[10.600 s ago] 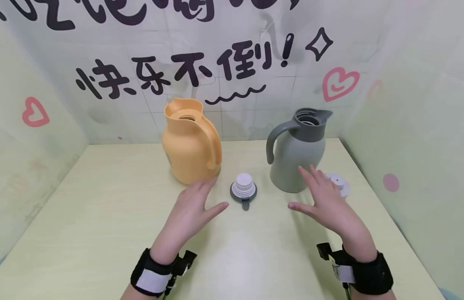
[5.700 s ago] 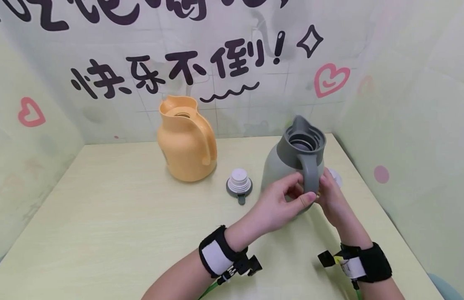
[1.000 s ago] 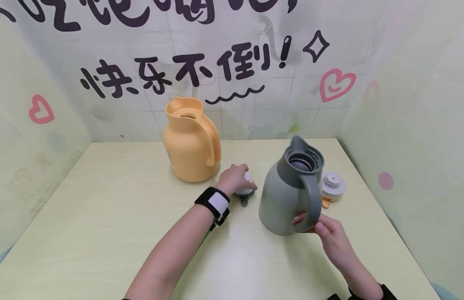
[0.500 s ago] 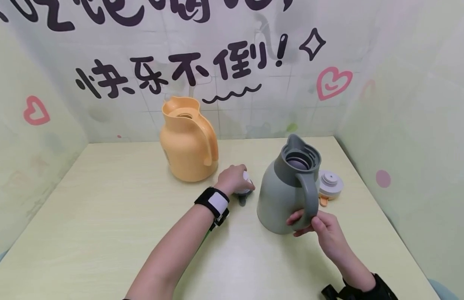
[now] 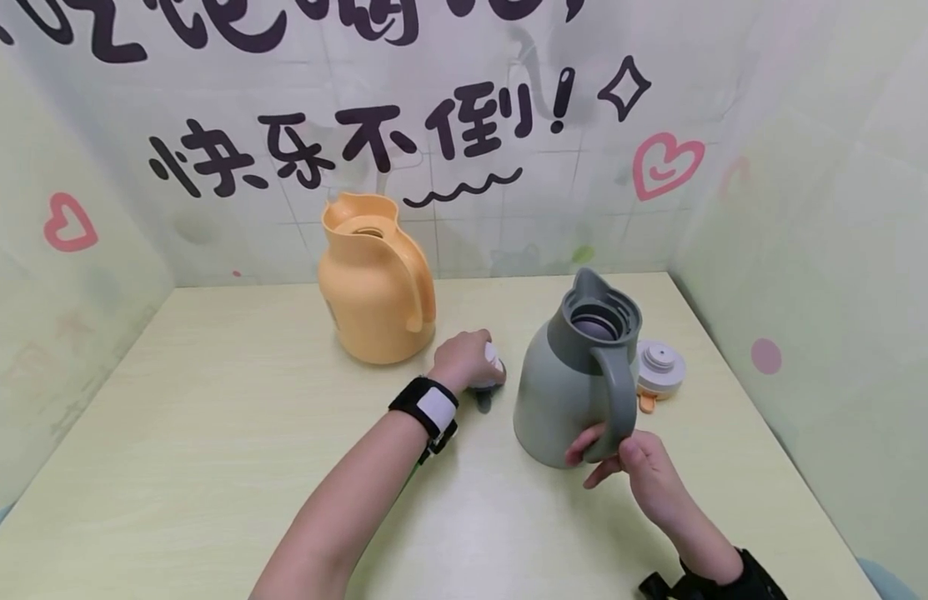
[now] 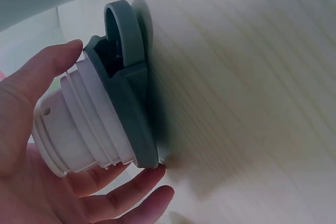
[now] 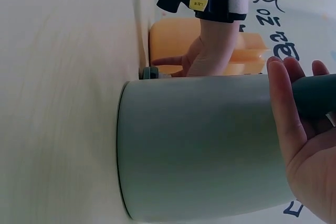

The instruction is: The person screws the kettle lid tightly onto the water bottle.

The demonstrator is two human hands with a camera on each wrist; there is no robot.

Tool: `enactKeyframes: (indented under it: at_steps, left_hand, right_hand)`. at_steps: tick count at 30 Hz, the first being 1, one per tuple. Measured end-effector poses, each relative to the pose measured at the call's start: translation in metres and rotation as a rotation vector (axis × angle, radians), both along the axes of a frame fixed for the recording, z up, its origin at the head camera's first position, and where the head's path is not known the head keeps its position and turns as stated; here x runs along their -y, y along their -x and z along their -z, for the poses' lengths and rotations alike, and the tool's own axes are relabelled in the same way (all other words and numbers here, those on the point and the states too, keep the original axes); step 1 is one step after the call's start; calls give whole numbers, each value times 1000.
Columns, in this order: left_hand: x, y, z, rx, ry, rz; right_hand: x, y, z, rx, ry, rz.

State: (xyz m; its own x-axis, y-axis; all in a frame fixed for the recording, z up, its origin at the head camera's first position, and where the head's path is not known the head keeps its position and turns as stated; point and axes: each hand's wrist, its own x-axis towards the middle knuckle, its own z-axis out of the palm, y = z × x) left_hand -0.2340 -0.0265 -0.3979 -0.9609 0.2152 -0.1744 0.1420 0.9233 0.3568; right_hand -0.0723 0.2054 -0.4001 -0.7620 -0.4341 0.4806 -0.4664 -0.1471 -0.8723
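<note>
My left hand (image 5: 460, 362) holds a white, ridged jug stopper with a grey cap (image 6: 126, 108), thumb on one side and fingers on the other. The stopper stands cap down on the table, its lever tab (image 5: 484, 403) pointing towards me in the head view. To its right, a grey thermos jug (image 5: 555, 400) stands upright, its mouth uncovered and its handle (image 5: 619, 400) turned towards me. Thumb and fingers of my right hand (image 5: 649, 479) pinch the lower end of that handle. In the right wrist view the jug's body (image 7: 205, 145) partly hides the left hand and the stopper.
An orange jug (image 5: 376, 296), its top uncovered, stands at the back left of the grey one. Behind the grey jug's right side lies a white stopper with an orange tab (image 5: 660, 368). Printed cloth walls (image 5: 464, 242) bound the pale table (image 5: 208, 467) behind and on both sides.
Since the earliest frame, the grey jug has come nearer and its handle has turned towards me. My left hand has moved to the grey-capped stopper, its thumb closing in over the last second.
</note>
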Motion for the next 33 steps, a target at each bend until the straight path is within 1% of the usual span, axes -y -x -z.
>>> enactKeyframes:
  at_steps: [6, 12, 16, 21, 29, 33]
  left_hand:
    - [-1, -2, -2, 9, 44, -2]
    - [-3, -3, -3, 21, 69, -4]
    - [-3, -1, -1, 25, 58, -6]
    - [0, 0, 0, 6, 33, 4]
    - [3, -1, -5, -2, 31, 1]
    - [3, -2, -6, 8, 20, 2]
  right_hand:
    - [0, 0, 0, 12, 7, -21]
    - [2, 0, 1, 13, 17, -11]
    - [2, 1, 2, 8, 21, -3]
    - [2, 1, 2, 10, 22, 0]
    - [3, 2, 3, 8, 22, 7]
    - [2, 2, 2, 12, 19, 4]
